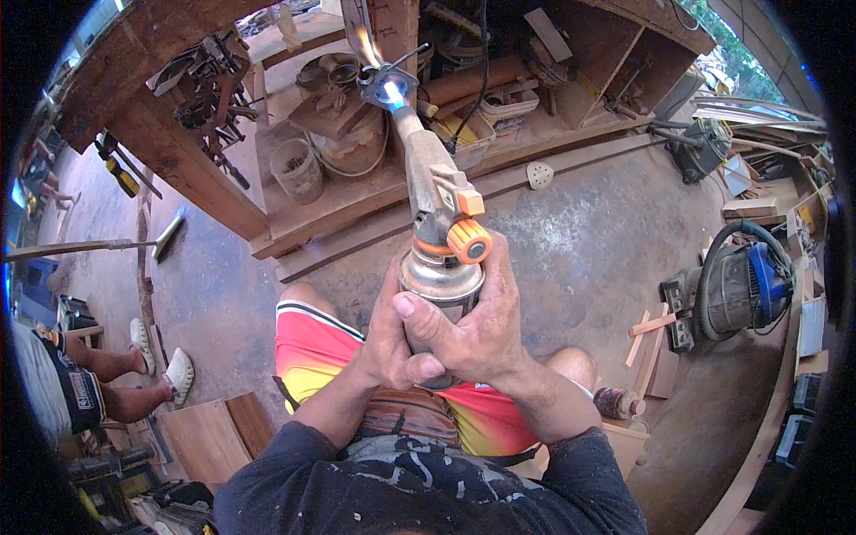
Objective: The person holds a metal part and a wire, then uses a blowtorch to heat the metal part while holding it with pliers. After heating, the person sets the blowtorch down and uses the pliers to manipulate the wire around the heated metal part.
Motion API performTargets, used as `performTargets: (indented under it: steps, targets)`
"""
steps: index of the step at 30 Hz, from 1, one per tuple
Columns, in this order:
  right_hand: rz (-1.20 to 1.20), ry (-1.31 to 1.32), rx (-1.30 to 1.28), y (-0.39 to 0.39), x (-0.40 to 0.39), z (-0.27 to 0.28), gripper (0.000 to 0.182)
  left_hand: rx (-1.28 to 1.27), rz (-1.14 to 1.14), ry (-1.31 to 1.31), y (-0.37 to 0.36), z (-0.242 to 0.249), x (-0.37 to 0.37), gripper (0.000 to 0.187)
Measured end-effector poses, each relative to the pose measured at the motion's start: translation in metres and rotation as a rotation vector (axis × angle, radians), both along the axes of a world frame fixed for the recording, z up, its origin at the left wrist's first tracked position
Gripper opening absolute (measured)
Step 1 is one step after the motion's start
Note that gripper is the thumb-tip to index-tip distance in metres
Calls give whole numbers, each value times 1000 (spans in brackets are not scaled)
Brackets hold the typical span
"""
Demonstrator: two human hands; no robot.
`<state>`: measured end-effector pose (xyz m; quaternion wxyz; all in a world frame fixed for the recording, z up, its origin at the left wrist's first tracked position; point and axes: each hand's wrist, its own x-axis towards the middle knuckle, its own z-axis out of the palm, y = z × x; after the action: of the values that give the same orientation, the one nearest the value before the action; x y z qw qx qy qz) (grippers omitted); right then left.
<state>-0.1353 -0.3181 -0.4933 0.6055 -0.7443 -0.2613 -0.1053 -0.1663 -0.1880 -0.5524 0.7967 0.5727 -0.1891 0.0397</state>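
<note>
Both hands wrap around the gas can [441,283] of a blowtorch [434,183], held up in front of the chest: the left hand [385,343] grips from one side and the right hand [481,325] closes over it. The blue flame [390,91] plays on a metal piece [385,76] by the wooden shelves [374,192], and a vacuum cleaner [731,287] sits well apart on the floor.

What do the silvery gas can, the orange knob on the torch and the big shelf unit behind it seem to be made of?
The silvery gas can looks like bare metal: dull grey sheen with highlights. The orange knob seems moulded plastic, matte with ribbed edges. The big shelf unit appears to be unfinished reddish-brown wood, rough and dusty. Both the left hand and right hand wrap around the can.
</note>
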Motion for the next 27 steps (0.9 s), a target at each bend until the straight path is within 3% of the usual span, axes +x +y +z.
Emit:
performTargets:
  steps: [27]
  targets:
    - [4, 8, 8, 0, 3, -1, 78, -8, 29, -49, -2, -3, 3, 119]
